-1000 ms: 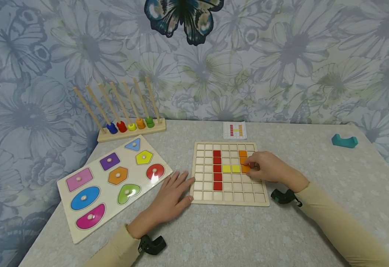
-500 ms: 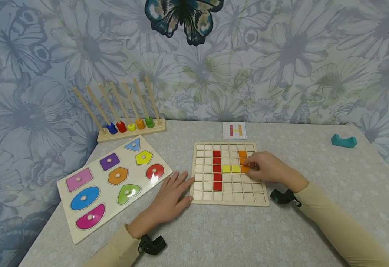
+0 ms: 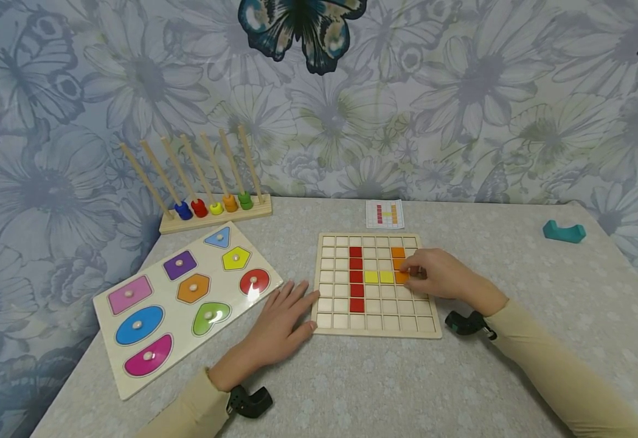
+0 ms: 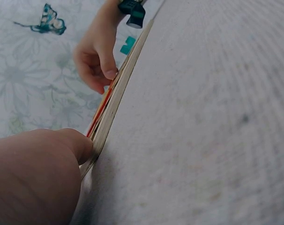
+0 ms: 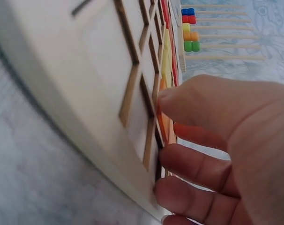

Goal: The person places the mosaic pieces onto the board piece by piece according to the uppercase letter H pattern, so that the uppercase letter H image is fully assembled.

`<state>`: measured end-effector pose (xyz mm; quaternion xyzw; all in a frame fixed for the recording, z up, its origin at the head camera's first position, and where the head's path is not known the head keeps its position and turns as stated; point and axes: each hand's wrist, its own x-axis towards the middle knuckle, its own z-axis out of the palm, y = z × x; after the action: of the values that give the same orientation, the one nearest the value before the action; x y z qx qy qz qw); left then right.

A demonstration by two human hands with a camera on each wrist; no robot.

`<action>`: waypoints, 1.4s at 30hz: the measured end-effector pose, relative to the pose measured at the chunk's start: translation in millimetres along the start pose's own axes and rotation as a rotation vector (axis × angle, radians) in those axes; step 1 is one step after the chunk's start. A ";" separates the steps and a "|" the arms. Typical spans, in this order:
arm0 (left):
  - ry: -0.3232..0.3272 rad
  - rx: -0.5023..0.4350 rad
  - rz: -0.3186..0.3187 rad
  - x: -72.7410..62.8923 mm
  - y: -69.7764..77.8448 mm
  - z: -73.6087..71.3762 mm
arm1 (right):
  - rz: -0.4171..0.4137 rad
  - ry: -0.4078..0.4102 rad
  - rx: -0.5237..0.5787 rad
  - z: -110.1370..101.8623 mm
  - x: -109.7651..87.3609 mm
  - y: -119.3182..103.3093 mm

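Observation:
In the head view a wooden grid board lies on the table with a column of red tiles, two yellow tiles and a column of orange tiles. My right hand reaches over the board's right edge, thumb and finger pinching an orange tile beside the yellow ones. The right wrist view shows the thumb pressed at that tile. My left hand lies with fingers spread, fingertips and thumb at the board's left edge.
A small pattern card lies behind the board. To the left are a shape puzzle with knobbed pieces and a peg stand with coloured beads. A teal curved block sits at the far right, near the patterned wall.
The orange tile under my right fingertips has shifted very slightly left, level with the orange ones behind it. Both hands stay almost in place.

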<state>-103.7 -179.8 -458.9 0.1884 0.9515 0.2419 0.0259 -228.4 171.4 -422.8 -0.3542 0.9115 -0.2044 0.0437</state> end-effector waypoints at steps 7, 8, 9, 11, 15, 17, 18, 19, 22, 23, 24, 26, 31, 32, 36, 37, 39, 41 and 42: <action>0.001 0.004 0.008 -0.5 -0.1 -1.0 | 0.069 -0.008 0.016 -13.4 -10.7 4.2; 0.000 0.003 0.008 -0.5 -0.3 -1.1 | 0.074 -0.009 0.015 -15.2 -12.7 4.8; 0.001 0.003 0.008 -0.5 -0.6 -1.1 | 0.081 -0.011 0.013 -16.6 -14.7 6.0; -0.001 0.003 0.006 -0.5 -0.9 -1.1 | 0.088 -0.007 0.007 -19.1 -19.0 7.9; -0.006 0.003 -0.001 -0.4 -1.1 -1.4 | 0.090 0.015 -0.018 -22.0 -28.1 12.9; -0.008 0.001 -0.006 -0.4 -0.9 -1.7 | 0.094 0.024 -0.031 -22.8 -32.7 15.9; -0.008 -0.001 -0.007 -0.4 -0.9 -1.7 | 0.098 0.028 -0.037 -22.9 -34.9 17.7; -0.007 -0.001 -0.008 -0.3 -0.7 -1.7 | 0.100 0.033 -0.039 -22.9 -37.0 19.7; -0.005 -0.004 -0.008 -0.4 -0.4 -1.8 | 0.098 0.048 -0.046 -22.9 -43.7 24.7; -0.002 -0.006 -0.007 -0.4 -0.3 -1.8 | 0.095 0.055 -0.049 -22.8 -45.7 26.3; 0.000 -0.008 -0.007 -0.5 -0.2 -1.9 | 0.094 0.063 -0.050 -22.7 -47.6 27.5; 0.011 -0.010 -0.002 -0.6 -0.2 -1.5 | 0.095 0.075 -0.056 -22.7 -50.6 29.4; 0.028 -0.012 0.010 -0.5 -0.2 0.0 | 0.117 0.074 -0.061 -21.7 -53.4 33.4; 0.022 -0.011 0.007 -0.5 -0.1 0.0 | 0.121 0.070 -0.060 -21.4 -53.5 34.1; 0.006 -0.012 0.002 -0.6 0.0 0.3 | 0.133 0.060 -0.059 -20.3 -53.1 36.6; 0.004 -0.012 0.001 -0.5 0.0 0.4 | 0.137 0.059 -0.059 -20.0 -52.8 37.0; -0.002 -0.014 -0.002 -0.5 0.4 -0.1 | 0.143 0.055 -0.060 -19.8 -51.9 37.9; -0.004 -0.013 -0.003 0.0 0.6 -0.4 | 0.152 0.051 -0.063 -19.6 -51.0 39.3; -0.006 -0.014 -0.005 0.2 0.9 -0.7 | 0.153 0.050 -0.062 -19.6 -50.7 39.8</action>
<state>-103.6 -179.4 -457.9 0.1868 0.9501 0.2480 0.0304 -220.0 238.2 -424.3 -0.2796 0.9426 -0.1807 0.0254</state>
